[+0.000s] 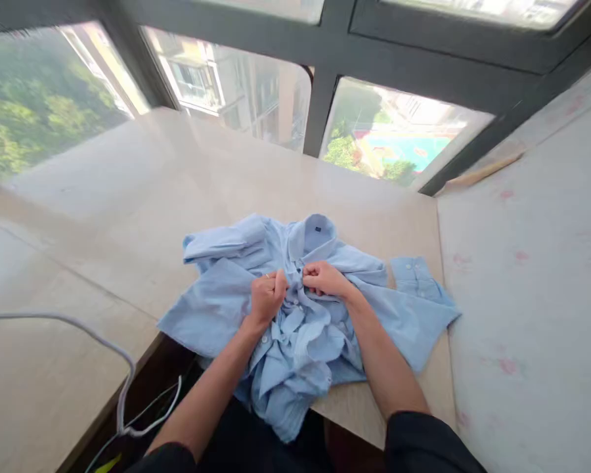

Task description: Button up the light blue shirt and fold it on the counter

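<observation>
A light blue button-up shirt [226,289] lies spread and rumpled over the sill, its collar pointing at the window and its lower part bunched and hanging over the near edge. My left hand [268,295] is closed on the shirt's front just left of the button strip. Opposite it, my right hand [324,278] pinches the fabric right below the collar. A short strip of cloth shows between the two hands; the exact button there is hidden by my fingers. One cuff with buttons lies at the right.
The shirt rests on a wide beige stone sill [128,217]. Grey window frames [320,85] stand behind it, and a flowered wall [517,295] bounds the right side. A white cable [79,323] runs across the left and loops over the near edge.
</observation>
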`<state>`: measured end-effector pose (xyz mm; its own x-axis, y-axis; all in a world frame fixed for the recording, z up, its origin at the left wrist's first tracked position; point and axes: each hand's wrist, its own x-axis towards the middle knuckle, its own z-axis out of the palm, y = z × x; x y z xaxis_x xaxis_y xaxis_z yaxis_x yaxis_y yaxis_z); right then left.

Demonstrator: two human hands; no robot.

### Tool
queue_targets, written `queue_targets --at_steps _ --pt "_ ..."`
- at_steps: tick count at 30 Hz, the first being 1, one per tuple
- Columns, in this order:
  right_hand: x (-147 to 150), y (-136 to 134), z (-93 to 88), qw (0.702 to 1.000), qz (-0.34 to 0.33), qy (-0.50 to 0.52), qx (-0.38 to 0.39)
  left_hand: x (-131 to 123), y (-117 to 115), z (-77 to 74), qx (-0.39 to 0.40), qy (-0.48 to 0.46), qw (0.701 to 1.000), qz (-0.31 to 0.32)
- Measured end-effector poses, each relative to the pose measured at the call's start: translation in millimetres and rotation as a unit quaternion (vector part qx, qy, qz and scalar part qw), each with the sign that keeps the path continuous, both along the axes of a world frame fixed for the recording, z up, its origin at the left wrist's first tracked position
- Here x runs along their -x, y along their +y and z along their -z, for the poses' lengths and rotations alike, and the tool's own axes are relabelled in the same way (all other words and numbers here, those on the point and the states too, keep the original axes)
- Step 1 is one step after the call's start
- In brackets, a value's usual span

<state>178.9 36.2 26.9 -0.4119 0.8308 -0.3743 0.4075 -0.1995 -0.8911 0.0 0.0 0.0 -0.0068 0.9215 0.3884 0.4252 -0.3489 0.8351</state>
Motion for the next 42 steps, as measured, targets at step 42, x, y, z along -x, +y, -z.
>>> queue_targets --at_steps 42 --pt "-3.0 -19.6 -54.7 0.992 0.016 -0.049 -0.116 0.7 8.5 3.1 -0.137 0.130 0.979 0.070"
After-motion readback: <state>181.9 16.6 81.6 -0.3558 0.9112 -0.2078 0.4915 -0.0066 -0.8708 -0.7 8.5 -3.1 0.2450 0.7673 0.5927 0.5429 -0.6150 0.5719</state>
